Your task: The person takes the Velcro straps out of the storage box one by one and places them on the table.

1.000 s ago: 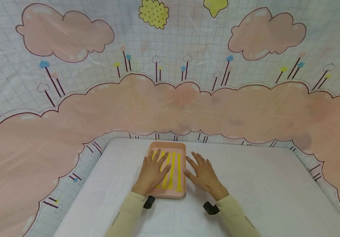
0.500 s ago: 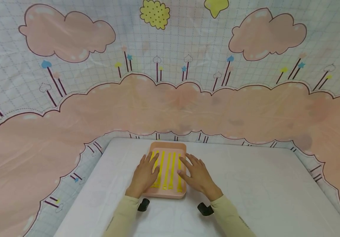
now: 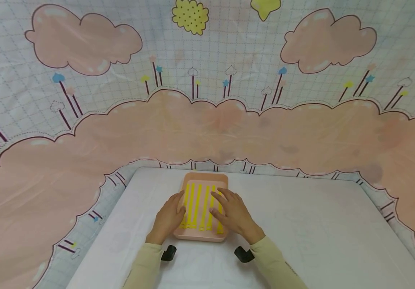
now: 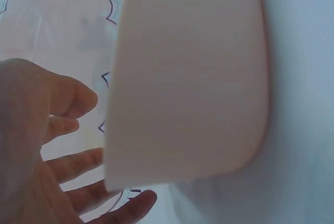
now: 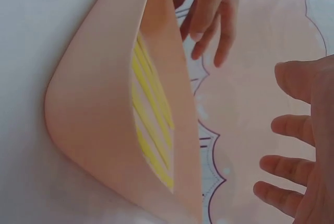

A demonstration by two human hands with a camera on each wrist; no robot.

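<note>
A shallow peach-coloured tray (image 3: 207,176) lies on the table with several narrow yellow strips (image 3: 204,208) in it, side by side and lengthwise, their near ends wider. My left hand (image 3: 168,216) is at the tray's left side, fingers spread and slightly bent, fingertips overlapping the left rim in the head view. My right hand (image 3: 237,214) is over the tray's right side, its fingers relaxed above the right-hand strips and partly hiding them. Neither hand holds anything. In the left wrist view the tray's outer wall (image 4: 188,78) stands beside the thumb and fingers.
The white table (image 3: 319,224) extends to both sides of the tray. Behind it hangs a sheet (image 3: 229,128) printed with pink clouds. A black wrist camera (image 3: 168,253) sits under the left wrist, another black camera (image 3: 244,254) under the right.
My left hand has moved left from over the strips to the tray's left side, uncovering strips. My right hand has moved left from beside the tray to over its right side. The tray stays put.
</note>
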